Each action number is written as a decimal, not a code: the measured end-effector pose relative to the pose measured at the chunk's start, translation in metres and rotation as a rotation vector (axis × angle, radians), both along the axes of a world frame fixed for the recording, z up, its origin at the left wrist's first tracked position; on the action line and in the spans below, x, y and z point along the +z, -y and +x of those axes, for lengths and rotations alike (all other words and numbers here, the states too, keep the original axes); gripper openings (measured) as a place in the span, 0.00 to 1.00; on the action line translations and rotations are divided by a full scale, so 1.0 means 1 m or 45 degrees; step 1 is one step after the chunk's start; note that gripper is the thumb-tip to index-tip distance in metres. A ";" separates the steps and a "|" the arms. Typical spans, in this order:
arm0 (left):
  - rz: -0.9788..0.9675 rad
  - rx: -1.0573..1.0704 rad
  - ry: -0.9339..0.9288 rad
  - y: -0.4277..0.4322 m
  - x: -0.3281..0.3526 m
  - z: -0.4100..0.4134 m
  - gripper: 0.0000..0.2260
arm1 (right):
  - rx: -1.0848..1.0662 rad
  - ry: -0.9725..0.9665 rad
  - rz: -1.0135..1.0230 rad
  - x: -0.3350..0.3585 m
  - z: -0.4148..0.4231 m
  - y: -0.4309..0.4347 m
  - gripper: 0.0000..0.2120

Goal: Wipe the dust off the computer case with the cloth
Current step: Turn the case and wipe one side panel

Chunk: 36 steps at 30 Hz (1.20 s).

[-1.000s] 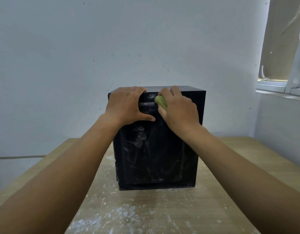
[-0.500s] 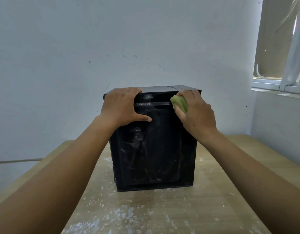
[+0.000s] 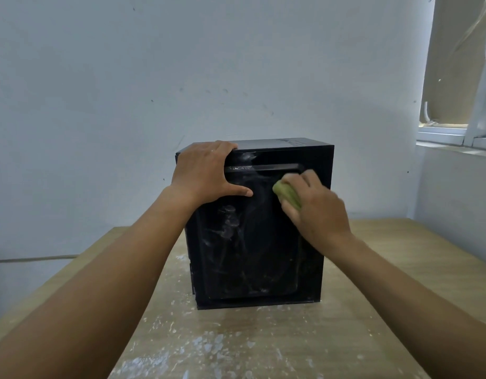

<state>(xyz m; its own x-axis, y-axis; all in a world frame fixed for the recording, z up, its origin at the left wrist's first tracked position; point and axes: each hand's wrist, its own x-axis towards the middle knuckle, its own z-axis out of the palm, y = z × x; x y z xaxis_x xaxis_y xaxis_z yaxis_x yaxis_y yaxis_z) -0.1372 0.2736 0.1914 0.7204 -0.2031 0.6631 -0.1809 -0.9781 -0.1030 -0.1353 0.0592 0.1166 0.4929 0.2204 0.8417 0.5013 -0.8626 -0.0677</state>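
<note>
The black box-shaped computer case (image 3: 258, 255) stands upright on the pale wooden surface (image 3: 386, 283), close to a white wall (image 3: 236, 64). It looks rigid and weighty, its glossy panel probably slick, with grey dust smears (image 3: 228, 220) left of centre. The left hand (image 3: 206, 173) steadies it, fingers hooked over the top edge, which seems the best hold. The right hand (image 3: 318, 214) grips a soft bunched green cloth (image 3: 287, 196), fingers curled round it, pressed against the panel's upper right.

Left hand (image 3: 206, 173) and right hand (image 3: 322, 214) bare; both forearms (image 3: 127, 269) bare down to the frame edge.
</note>
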 end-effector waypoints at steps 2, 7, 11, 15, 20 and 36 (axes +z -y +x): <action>0.006 0.004 0.000 0.000 0.000 0.000 0.46 | -0.036 0.025 0.048 0.024 0.001 -0.002 0.13; 0.003 0.002 0.009 -0.001 0.000 0.000 0.45 | -0.039 0.008 0.073 0.055 0.004 -0.007 0.14; -0.004 0.000 0.008 -0.001 -0.001 0.001 0.46 | -0.010 0.073 0.042 0.031 0.003 -0.010 0.13; -0.004 0.003 0.003 -0.001 0.000 0.001 0.46 | 0.013 0.061 -0.050 -0.002 0.002 -0.012 0.14; 0.013 -0.002 -0.009 -0.001 0.000 0.000 0.46 | 0.039 -0.045 -0.177 -0.038 0.002 -0.009 0.17; 0.008 0.004 0.011 -0.001 -0.001 0.001 0.45 | -0.006 -0.006 0.161 0.049 0.005 -0.015 0.14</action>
